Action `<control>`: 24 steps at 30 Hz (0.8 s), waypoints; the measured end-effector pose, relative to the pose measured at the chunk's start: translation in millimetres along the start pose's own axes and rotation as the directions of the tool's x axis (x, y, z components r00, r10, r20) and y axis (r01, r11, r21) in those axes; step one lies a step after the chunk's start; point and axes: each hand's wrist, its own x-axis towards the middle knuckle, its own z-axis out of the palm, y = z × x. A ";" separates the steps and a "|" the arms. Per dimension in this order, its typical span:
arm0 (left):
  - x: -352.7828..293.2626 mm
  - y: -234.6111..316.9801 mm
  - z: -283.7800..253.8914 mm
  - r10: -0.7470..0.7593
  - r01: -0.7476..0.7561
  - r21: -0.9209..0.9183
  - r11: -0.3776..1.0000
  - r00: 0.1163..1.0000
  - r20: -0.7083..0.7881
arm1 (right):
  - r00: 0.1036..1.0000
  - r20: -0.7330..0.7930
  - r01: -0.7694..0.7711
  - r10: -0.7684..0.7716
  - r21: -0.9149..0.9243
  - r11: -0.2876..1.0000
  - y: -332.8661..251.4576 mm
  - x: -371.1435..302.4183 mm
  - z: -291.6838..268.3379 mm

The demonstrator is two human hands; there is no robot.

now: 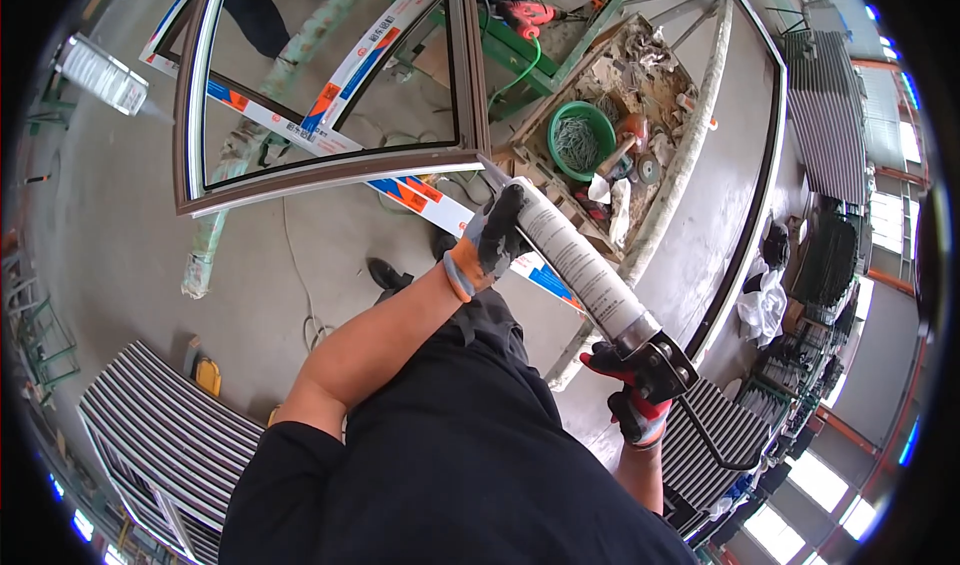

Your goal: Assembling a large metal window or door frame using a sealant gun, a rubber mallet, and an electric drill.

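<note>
A caulking gun (582, 257) loaded with a white sealant cartridge slants across the middle, its nozzle tip at the lower right corner of a brown window frame (335, 178). My left hand (488, 243), in a grey and orange glove, is closed around the cartridge's front end near the nozzle. At the back end, my right hand (640, 405), in a red and black glove, wraps the handle beside the trigger. The bent metal rod sticks out past that hand. The frame rests on supports wrapped in printed white, blue and orange film (340, 145).
Right of the frame stands a cluttered wooden tray (640, 65) with a green bowl (580, 140) of screws. A red power tool (528, 15) lies on a green bench. Another white cartridge (103, 75) is at the far left. Striped stacked profiles (170, 435) lie lower left.
</note>
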 end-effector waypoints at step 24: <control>-44.5 44.9 -36.7 0.116 -0.084 -0.215 0.973 0.983 0.144 | 0.994 0.110 0.013 0.011 -0.212 0.977 1.6 4.8 38.7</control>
